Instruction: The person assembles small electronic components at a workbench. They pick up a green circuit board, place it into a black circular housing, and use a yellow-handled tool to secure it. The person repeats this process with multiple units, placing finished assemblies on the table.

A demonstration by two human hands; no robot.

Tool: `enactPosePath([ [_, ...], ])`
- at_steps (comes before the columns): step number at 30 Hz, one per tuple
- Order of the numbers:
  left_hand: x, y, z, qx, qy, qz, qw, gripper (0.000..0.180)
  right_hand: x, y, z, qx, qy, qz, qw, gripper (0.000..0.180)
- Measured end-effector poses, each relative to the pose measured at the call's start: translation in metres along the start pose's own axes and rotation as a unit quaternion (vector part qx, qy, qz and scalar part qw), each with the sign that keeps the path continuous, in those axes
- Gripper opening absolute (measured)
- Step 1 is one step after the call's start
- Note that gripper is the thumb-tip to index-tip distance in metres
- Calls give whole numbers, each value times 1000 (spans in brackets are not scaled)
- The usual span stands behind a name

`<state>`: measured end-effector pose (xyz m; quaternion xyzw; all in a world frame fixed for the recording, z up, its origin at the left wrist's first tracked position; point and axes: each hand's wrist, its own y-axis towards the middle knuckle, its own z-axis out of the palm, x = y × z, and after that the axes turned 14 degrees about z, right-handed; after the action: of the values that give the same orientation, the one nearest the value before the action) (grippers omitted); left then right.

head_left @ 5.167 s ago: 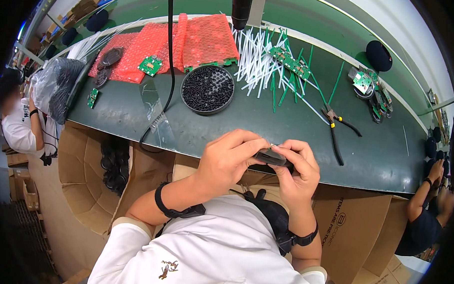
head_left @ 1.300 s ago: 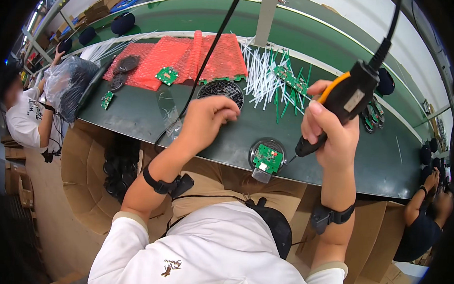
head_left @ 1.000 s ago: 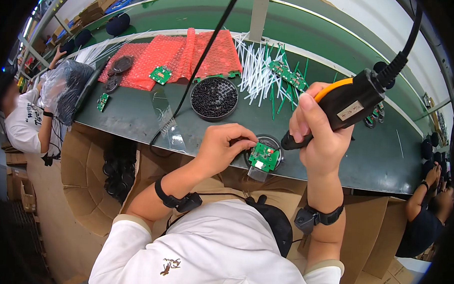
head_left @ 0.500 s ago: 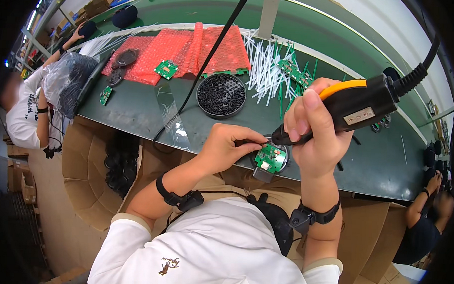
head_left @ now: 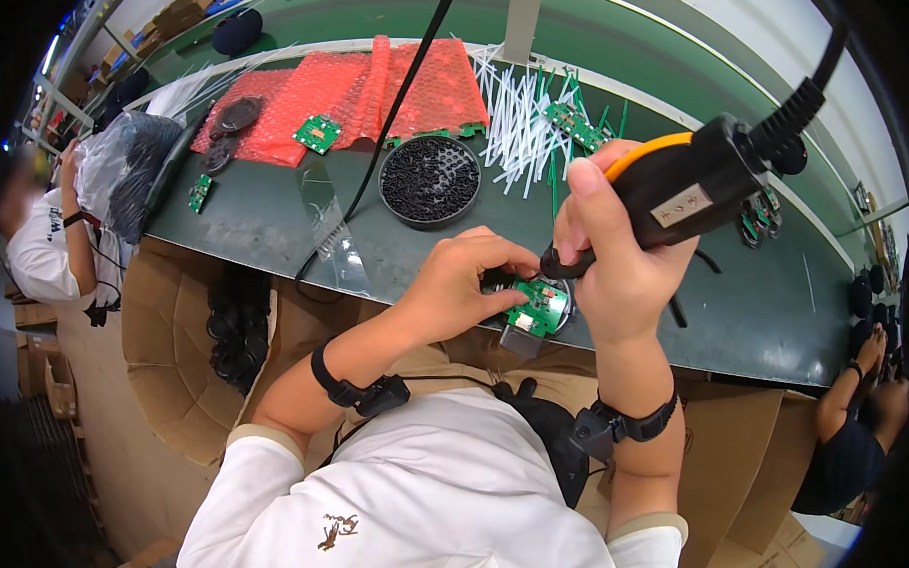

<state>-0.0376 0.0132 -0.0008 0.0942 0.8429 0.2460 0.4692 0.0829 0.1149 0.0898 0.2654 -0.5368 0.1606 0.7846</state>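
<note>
My right hand (head_left: 621, 260) is closed around a black electric screwdriver (head_left: 678, 187) with a yellow lever. Its cable rises to the upper right, and its nose points at the far side of a green circuit board (head_left: 542, 305). The board sits on a round dark part in a small grey holder (head_left: 522, 339) at the bench's near edge. Curled at the board's left side, my left hand (head_left: 464, 284) has its thumb on the board's edge and its fingers by the far rim. Whether a screw sits under the screwdriver's tip is hidden.
A round black tray (head_left: 430, 183) of small black screws stands left of centre. Beyond lie white and green strips (head_left: 525, 126), red bubble wrap (head_left: 331, 94) and a loose board (head_left: 317, 133). A black cable (head_left: 387, 141) crosses the bench. Co-workers sit at left and right.
My left fingers have come out of their pinch by the screwdriver's tip and now rest at the board's left side. The screwdriver has moved slightly left, its nose lower at the board's far edge.
</note>
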Motion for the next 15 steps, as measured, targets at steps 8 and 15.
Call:
enactPosePath([
  [8, 1, 1, -2, 17, -12, -23, 1000, 43, -4, 2, 1, -3, -25, 19, 999, 15],
  [15, 1, 1, -3, 24, -17, -33, 999, 43, -8, 2, 2, 0, -15, 25, 1000, 16],
])
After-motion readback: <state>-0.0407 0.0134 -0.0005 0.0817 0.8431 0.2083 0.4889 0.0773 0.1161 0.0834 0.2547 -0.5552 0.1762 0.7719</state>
